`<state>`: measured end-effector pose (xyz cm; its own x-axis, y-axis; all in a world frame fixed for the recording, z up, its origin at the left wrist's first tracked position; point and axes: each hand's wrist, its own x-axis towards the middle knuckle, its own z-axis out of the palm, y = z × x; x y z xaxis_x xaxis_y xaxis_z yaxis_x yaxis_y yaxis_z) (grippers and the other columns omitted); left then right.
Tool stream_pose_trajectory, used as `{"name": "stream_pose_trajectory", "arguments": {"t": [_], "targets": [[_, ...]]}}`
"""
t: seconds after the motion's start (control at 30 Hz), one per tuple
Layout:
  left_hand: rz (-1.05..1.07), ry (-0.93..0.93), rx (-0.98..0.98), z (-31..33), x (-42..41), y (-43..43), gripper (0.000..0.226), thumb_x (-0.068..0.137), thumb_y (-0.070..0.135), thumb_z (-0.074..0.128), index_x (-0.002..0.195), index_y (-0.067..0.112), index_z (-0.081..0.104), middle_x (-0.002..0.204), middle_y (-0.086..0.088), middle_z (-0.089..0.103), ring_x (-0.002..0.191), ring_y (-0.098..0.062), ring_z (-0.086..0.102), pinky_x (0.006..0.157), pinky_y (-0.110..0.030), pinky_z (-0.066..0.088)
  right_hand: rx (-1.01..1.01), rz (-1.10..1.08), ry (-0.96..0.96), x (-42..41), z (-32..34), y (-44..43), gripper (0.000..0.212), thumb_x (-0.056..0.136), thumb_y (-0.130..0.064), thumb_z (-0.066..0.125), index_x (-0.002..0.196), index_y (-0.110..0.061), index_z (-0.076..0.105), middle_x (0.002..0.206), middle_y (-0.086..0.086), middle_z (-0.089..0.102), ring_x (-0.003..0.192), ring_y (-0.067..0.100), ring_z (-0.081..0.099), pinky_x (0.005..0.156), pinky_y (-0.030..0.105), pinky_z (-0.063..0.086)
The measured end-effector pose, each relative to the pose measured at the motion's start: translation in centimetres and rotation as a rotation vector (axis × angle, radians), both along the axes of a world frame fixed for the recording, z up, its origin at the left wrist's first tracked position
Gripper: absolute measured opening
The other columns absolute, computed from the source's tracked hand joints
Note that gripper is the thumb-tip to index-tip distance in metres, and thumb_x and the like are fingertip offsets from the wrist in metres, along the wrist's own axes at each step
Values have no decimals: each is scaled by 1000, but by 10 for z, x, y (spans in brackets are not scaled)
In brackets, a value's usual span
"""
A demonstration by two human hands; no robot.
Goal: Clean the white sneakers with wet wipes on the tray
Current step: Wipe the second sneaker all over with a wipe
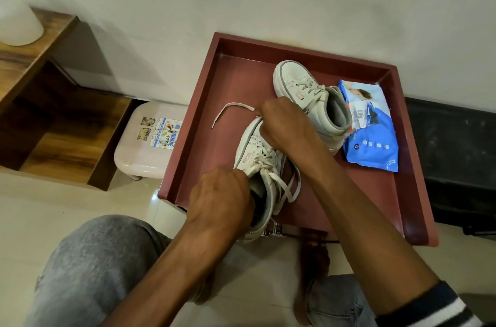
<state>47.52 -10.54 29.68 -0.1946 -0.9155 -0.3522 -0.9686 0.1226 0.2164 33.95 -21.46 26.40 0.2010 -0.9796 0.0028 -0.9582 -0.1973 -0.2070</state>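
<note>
At frame centre, on the red tray (236, 80), the near sneaker (255, 144) sits between both hands. The left hand (222, 198) grips its collar, fingers curled into the opening. The right hand (281, 123), fingers closed, pinches the lace (241, 106) above the toe. The far sneaker (303, 90) stands at upper right, against the blue wipes pack (375, 144).

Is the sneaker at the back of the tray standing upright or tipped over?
Upright: the far sneaker rests on its sole on the tray, toe toward the wall, its opening facing up.
</note>
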Motion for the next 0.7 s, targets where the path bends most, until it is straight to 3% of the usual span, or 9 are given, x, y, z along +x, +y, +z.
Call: {"name": "stream_pose_trajectory", "arguments": {"t": [0.17, 0.33, 0.43, 0.53, 0.63, 0.7], "targets": [[-14, 53, 1, -5, 2, -1, 23, 100, 28, 55, 111, 10, 64, 75, 4, 43, 71, -11, 48, 68, -22, 42, 78, -151, 63, -6, 11, 19, 15, 86, 0, 49, 95, 0, 61, 98, 21, 65, 86, 38, 62, 63, 33, 37], [-19, 62, 20, -8, 5, -5, 20, 100, 23, 54, 107, 8, 64, 68, 5, 39, 71, -12, 49, 66, -21, 41, 153, -280, -31, -8, 16, 48, 15, 87, -7, 56, 97, 0, 65, 99, 19, 68, 94, 36, 64, 65, 30, 38], [-17, 64, 16, -10, 5, -5, 16, 99, 23, 53, 99, 9, 61, 68, 5, 41, 68, -13, 52, 64, -24, 46, 204, -289, -204, -20, 17, 56, 12, 84, -8, 55, 84, -3, 66, 89, 17, 71, 89, 34, 65, 66, 32, 46], [26, 79, 17, -10, 5, -7, 14, 99, 22, 54, 92, 11, 57, 69, 3, 47, 69, -15, 56, 64, -25, 50, 161, -289, -396, -34, 24, 67, 19, 85, -7, 57, 94, -5, 74, 88, 12, 74, 87, 27, 68, 77, 42, 56], [90, 79, 7, -8, 9, -13, 16, 98, 21, 53, 86, 10, 55, 69, 0, 51, 64, -16, 58, 55, -22, 47, -17, -299, -383, -41, 33, 91, 28, 92, -8, 58, 115, -10, 72, 109, 6, 74, 103, 22, 67, 91, 34, 52], [132, 66, -41, -8, 15, -16, 23, 97, 19, 51, 75, 11, 50, 66, -2, 52, 56, -14, 52, 46, -22, 38, -84, -286, -388, -47, 35, 108, 29, 93, -9, 58, 119, -13, 71, 109, 3, 74, 103, 20, 67, 89, 30, 51]]}}
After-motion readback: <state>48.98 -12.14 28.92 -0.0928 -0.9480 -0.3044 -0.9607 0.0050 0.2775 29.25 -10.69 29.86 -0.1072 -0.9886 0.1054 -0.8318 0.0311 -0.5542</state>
